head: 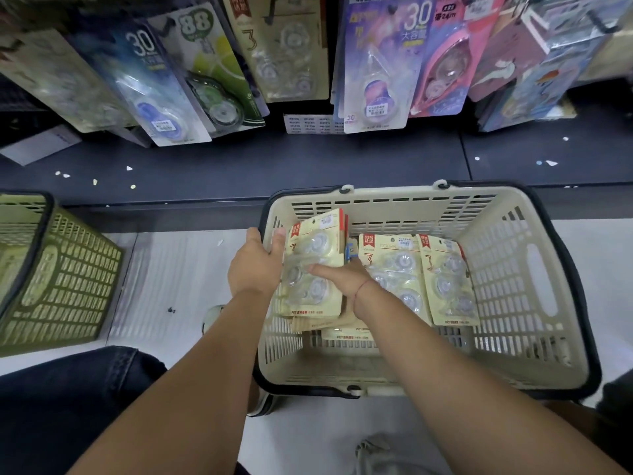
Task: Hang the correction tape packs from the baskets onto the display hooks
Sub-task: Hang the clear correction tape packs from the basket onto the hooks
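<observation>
Between both hands: stack of correction tape packs (pixel 320 243), tilted up inside the beige basket (pixel 394 193). Left hand (pixel 257 267) grips the stack's left edge, thumb on the front. Right hand (pixel 344 281) holds its right side, thumb across the blister face. More packs (pixel 443 279) lie just right of the right hand. Green basket (pixel 61 279) sits well left of the left hand.
</observation>
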A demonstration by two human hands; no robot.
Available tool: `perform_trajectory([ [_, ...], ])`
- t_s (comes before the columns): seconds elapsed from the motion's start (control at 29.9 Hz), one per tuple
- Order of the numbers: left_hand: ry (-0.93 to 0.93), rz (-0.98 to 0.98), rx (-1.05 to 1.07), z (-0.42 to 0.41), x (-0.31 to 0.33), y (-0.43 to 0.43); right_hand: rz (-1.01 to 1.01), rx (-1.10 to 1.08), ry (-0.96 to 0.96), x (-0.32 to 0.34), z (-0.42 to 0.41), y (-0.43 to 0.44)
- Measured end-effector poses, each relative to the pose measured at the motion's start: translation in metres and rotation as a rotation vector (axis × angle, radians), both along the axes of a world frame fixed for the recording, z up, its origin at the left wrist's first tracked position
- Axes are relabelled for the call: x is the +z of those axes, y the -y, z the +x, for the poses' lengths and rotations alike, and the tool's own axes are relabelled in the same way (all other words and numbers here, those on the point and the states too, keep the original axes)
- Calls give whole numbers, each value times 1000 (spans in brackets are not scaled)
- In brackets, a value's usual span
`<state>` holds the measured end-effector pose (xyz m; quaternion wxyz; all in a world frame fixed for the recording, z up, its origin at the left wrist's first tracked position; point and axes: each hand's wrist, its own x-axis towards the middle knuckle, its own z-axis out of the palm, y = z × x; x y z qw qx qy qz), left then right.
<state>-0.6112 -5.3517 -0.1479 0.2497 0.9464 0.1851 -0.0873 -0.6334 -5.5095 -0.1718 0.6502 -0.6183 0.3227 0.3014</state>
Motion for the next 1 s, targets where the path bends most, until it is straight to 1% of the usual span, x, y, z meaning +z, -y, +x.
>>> perform_trajectory([
  [0.1,3,-5,0,0,0,0,88,26,-33,-3,-2,17],
  [0.27,6,-10,10,1,0,-1,111,83,18,-6,-14,29],
  [0.43,13,-62,19,-1,0,-1,260,102,57,-5,-37,57],
  [0.53,18,-107,4,-2,9,1,307,93,85,14,-44,83],
  [0.63,56,-29,-92,9,35,17,299,106,167,55,-34,118],
  [0.67,83,-67,-140,14,49,29,287,117,198,74,-28,129],
  [0.7,91,-165,-175,17,66,44,277,126,233,94,-22,140],
  [0.73,67,-338,-178,19,85,60,265,128,275,115,-15,149],
  [0.77,9,-571,-138,19,107,75,249,124,322,137,-9,158],
  [0.84,-183,-1019,-54,19,140,98,227,125,419,181,0,172],
  [0.87,-249,-1170,-61,20,154,104,228,136,465,200,4,177],
  [0.9,-262,-1237,-103,20,167,108,231,149,504,217,6,182],
  [1.0,-182,-1307,-185,24,201,116,216,149,588,259,13,190],
])
